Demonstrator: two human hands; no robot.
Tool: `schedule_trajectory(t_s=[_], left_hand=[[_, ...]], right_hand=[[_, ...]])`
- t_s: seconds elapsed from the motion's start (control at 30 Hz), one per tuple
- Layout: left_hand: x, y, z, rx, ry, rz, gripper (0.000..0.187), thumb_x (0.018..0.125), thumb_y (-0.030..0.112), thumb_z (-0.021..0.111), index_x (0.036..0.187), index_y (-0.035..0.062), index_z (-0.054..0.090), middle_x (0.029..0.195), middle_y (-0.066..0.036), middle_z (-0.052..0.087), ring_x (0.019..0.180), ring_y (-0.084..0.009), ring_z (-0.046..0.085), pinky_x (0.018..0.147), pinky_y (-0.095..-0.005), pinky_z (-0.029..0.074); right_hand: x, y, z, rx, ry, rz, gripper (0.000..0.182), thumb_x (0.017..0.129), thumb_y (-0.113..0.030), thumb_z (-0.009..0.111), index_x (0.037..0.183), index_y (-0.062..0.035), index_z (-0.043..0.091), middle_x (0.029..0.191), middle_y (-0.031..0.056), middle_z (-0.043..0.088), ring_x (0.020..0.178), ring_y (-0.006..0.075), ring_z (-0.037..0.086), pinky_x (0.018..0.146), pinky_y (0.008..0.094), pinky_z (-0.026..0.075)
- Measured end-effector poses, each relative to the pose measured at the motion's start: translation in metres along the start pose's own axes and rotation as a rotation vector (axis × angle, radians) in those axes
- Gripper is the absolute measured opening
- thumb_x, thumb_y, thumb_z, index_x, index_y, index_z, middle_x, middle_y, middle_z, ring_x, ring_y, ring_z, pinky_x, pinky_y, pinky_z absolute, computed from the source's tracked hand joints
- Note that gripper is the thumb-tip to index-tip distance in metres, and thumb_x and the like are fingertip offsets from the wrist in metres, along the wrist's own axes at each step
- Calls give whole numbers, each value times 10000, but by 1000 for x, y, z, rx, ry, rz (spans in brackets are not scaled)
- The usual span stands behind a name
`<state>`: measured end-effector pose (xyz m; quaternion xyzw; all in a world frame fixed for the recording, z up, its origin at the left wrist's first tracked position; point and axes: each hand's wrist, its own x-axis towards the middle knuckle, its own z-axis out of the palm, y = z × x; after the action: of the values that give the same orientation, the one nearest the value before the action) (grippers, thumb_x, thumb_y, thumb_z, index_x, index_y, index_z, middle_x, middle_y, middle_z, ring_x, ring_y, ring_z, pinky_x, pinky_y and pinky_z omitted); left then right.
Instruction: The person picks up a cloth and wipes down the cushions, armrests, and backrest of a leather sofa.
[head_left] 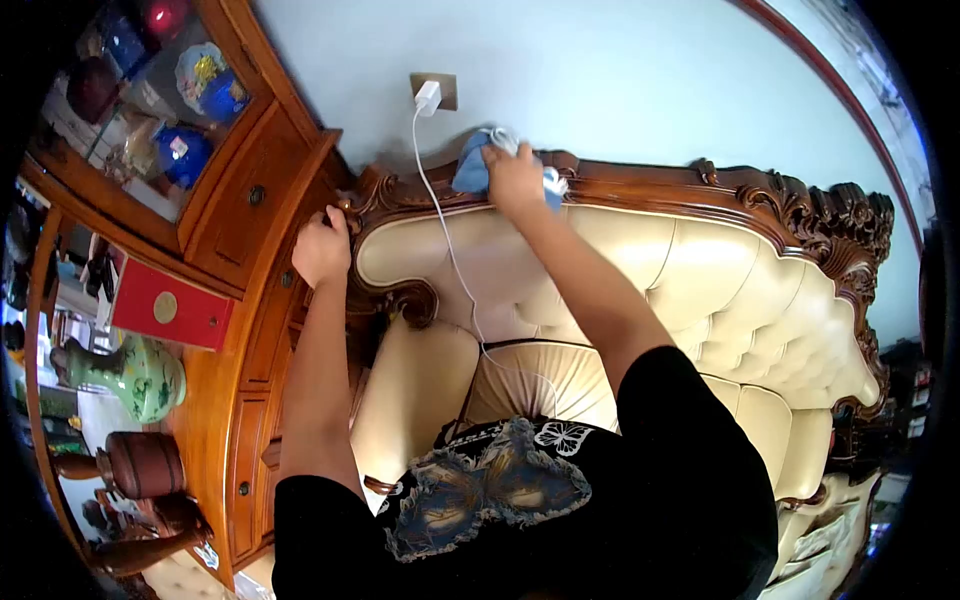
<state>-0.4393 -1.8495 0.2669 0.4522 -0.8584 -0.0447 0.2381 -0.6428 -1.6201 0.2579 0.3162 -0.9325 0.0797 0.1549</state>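
Note:
My right hand [516,182] is closed on a blue and white cloth [472,168], pressed against the carved wooden top rail [630,185] of a cream sofa. Folds of the cloth stick out on both sides of the fingers. Close to the sofa's left corner, my left hand [322,250] is curled with its fingers folded in. It is beside the wooden cabinet [225,235] and the sofa's carved corner [376,190]; what it grips, if anything, is hidden. Buttoned cream leather [700,270] covers the sofa's backrest.
A white charger [428,98] is plugged into the wall socket [447,90]; its cable [448,240] hangs across the backrest onto the seat. On the cabinet's shelf are a red box [170,304], a green vase [140,380] and a brown pot [146,465]. Glass doors enclose several ornaments.

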Motion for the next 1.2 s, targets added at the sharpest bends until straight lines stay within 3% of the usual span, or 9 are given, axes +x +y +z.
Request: schedule_trajectory(t_s=[0.03,0.13,0.2,0.23,0.43,0.57,0.77,1.03,1.2], left_hand=[[0,2,0,2,-4,-16,511,992,460,426,1076,78,754,915,-189,731,792,-347,706,686,-462,571],[0,-1,0,0,-18,-7,512,996,455,425,1091,74,753,944,-191,734,805,-344,710,691,-458,575],[-1,1,-3,-6,6,1,508,998,446,426,1097,68,751,962,-194,734,814,-355,710,697,-463,576],[-2,2,-4,-10,8,15,508,998,446,426,1097,68,751,962,-194,734,814,-355,710,697,-463,576],[-4,7,-9,-7,-21,-10,528,1002,446,416,1047,43,754,949,-201,729,818,-372,698,694,-481,565],[-7,10,-13,-30,-21,11,534,1010,439,411,1029,28,752,933,-210,723,800,-376,691,685,-483,563],[-4,4,-9,-5,-36,22,565,1021,464,387,1121,33,738,978,-217,726,828,-360,697,713,-475,568],[-4,4,-7,-8,-38,21,571,1018,466,379,1093,33,743,951,-215,727,832,-372,699,707,-478,565],[-7,9,-12,-9,-13,16,554,1015,458,387,1088,43,746,952,-208,729,829,-373,699,717,-486,563]], right_hand=[[-16,6,22,61,223,-38,511,816,-63,608,1311,-188,625,1274,59,665,1225,337,528,917,467,501],[-47,30,22,155,329,-248,526,765,-35,647,1279,-141,642,1221,90,680,1164,357,562,911,465,508],[-63,45,9,342,-267,-247,528,735,-49,701,1251,-158,668,1169,110,691,1117,349,582,924,462,510],[-67,51,2,341,-259,-234,528,735,-49,701,1251,-158,668,1169,110,691,1117,349,582,924,462,510],[-44,87,-66,384,310,94,557,693,-32,755,1226,-177,684,1139,114,702,984,382,575,892,443,515],[-28,96,2,1,111,157,457,900,-101,553,1331,-242,612,1251,34,664,1164,336,539,930,465,458],[-49,152,-26,-309,-89,225,360,941,-172,513,1273,-249,629,1301,1,631,1239,306,502,975,535,426],[-99,242,-103,-349,170,457,355,927,-145,521,1220,-272,674,1177,-10,688,1092,307,561,881,498,501],[-79,204,-47,-209,176,557,215,930,-144,490,1023,-152,684,1029,100,717,1074,395,560,709,489,566]])
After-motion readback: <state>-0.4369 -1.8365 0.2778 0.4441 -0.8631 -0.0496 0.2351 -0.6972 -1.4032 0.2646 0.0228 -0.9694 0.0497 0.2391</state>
